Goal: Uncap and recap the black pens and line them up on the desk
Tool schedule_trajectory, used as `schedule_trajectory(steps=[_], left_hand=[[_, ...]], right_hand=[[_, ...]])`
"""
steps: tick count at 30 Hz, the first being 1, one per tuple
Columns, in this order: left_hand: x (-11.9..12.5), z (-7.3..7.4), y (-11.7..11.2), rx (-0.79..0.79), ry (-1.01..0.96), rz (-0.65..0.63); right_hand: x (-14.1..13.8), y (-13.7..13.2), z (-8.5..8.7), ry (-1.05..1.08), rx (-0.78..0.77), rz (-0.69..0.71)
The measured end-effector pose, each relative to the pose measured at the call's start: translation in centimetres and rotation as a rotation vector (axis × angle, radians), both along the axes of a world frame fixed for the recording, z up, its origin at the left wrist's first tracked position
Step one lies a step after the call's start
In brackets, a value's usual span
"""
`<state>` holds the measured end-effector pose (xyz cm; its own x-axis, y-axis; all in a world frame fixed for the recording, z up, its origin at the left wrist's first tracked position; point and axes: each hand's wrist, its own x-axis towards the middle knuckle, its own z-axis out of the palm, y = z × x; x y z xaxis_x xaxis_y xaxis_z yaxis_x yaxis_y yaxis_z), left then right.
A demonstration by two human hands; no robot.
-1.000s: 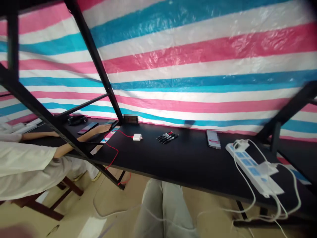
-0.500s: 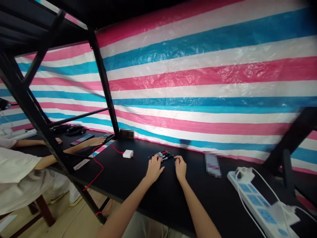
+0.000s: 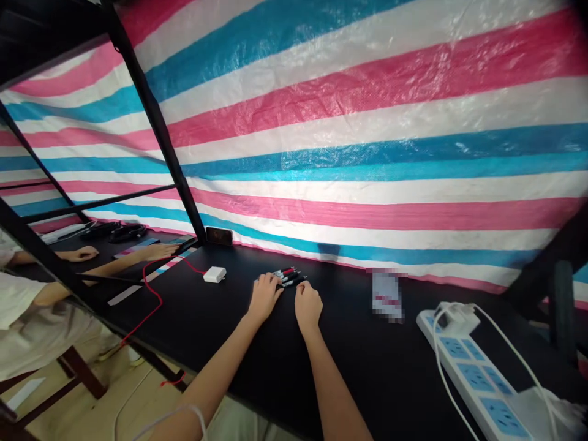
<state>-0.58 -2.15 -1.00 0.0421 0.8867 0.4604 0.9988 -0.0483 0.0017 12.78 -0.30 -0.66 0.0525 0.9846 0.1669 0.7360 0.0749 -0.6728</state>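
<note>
Several black and red pens (image 3: 288,276) lie in a small bunch on the black table (image 3: 349,361), near the striped tarp wall. My left hand (image 3: 263,296) rests flat on the table with its fingers stretched out, the fingertips at the near ends of the pens. My right hand (image 3: 307,305) lies just right of it, fingers curled down onto the table beside the pens. Whether either hand grips a pen is hidden by the fingers.
A white charger (image 3: 214,274) with a red cable (image 3: 149,293) lies left of the pens. A phone (image 3: 387,296) and a white power strip (image 3: 473,367) with white cables lie to the right. Another person's hands (image 3: 156,251) rest on the neighbouring table behind a black frame post (image 3: 160,144).
One second ago my hands were out of view. They reached onto the table and have closed in on the pens; the view has shifted slightly rightward.
</note>
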Motion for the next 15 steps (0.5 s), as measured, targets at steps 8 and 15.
schedule_trajectory(steps=[8, 15], left_hand=[[0.17, 0.16, 0.01, 0.005, 0.092, 0.005], [0.25, 0.78, 0.00, 0.139, -0.063, 0.040]], right_hand=[[-0.17, -0.07, 0.17, -0.007, -0.004, 0.017], [-0.16, 0.56, 0.47, 0.370, -0.055, 0.005]])
